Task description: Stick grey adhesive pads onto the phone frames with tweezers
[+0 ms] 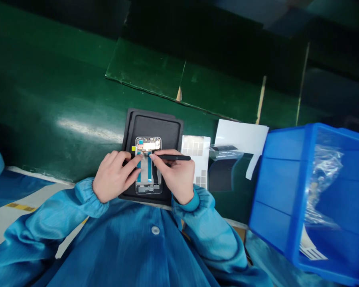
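In the head view, our right hand [179, 173] has its grip closed around a slim black tool [178, 158] over the opened phone [145, 172], which lies on a black tray [155, 125]; our left hand [113, 175] reaches the phone, grip unclear.

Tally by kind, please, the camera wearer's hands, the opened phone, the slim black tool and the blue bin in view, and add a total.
Left hand and right hand: 2
Opened phone: 1
Slim black tool: 1
Blue bin: 1
Total: 5
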The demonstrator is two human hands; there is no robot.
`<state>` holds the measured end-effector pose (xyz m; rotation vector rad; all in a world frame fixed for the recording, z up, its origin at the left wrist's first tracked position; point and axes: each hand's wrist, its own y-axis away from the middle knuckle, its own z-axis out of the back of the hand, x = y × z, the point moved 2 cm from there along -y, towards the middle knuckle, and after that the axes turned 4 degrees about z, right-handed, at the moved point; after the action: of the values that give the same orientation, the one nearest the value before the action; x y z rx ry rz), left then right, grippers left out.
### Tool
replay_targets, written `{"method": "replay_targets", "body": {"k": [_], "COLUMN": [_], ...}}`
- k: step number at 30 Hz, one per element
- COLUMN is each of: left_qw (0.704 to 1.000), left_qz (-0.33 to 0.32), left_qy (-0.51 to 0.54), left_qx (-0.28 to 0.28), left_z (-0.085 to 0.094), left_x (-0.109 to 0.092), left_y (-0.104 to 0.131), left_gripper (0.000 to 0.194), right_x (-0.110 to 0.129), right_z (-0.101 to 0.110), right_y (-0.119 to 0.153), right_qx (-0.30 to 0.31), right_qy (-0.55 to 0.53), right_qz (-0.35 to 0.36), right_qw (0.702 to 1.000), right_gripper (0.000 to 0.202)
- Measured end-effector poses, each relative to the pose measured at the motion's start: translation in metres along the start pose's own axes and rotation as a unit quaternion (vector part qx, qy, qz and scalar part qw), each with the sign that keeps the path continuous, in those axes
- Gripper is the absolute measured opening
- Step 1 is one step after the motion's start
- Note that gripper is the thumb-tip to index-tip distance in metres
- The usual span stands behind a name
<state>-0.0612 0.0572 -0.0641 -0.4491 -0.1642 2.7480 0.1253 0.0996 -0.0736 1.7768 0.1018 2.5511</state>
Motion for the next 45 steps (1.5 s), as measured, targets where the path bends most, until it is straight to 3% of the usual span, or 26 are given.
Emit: {"method": "replay_targets", "body": {"k": [6,15,23,29,32,34,37,39,43,45], "left_qw": [0.995,0.992,0.984,0.986,0.987,0.994,1.000,0.999,0.979,0.971], "left_qz": [-0.008,-0.041,-0.095,-0.083,-0.087,-0.064,-0.018,-0.040,-0.134,-0.154], "left_qy": [-0.075,-0.081,-0.060,-0.053,-0.042,-0.030,-0.010,0.014,0.044,0.040], "left_qx": [0.057,0.086,0.137,0.136,0.132,0.087,0.014,0.031,0.149,0.175], "left_z": [0.003,0.006,0.015,0.016,0.028,0.040,0.050,0.041,-0.008,-0.035], "left_x": [-0.003,-0.008,0.008,0.012,0.009,0.004,-0.016,-0.041,-0.111,-0.144], "left_y": [-0.006,-0.014,-0.013,-0.008,-0.015,-0.029,-0.064,-0.095,-0.148,-0.165], "left_gripper": [0.040,0.042,0.043,0.045,0.038,0.030,0.025,0.026,0.030,0.034], "right_x": [0.001,0.000,-0.005,-0.018,-0.032,-0.045,-0.066,-0.079,-0.100,-0.106], "right_z": [0.003,0.026,0.042,0.063,0.082,0.098,0.122,0.137,0.162,0.171], "right_y": [0.002,0.021,0.037,0.049,0.058,0.063,0.070,0.073,0.080,0.084], "right_qx": [0.001,-0.062,-0.068,-0.089,-0.141,-0.193,-0.266,-0.298,-0.333,-0.340], "right_qy": [0.005,-0.023,-0.036,-0.057,-0.067,-0.075,-0.092,-0.099,-0.110,-0.114], "right_qz": [0.004,-0.028,-0.027,-0.020,-0.016,-0.018,-0.026,-0.034,-0.040,-0.038], "right_qw": [1.000,0.997,0.997,0.994,0.988,0.978,0.959,0.949,0.936,0.933], "right_gripper": [0.013,0.014,0.011,0.011,0.014,0.018,0.022,0.023,0.024,0.024]}}
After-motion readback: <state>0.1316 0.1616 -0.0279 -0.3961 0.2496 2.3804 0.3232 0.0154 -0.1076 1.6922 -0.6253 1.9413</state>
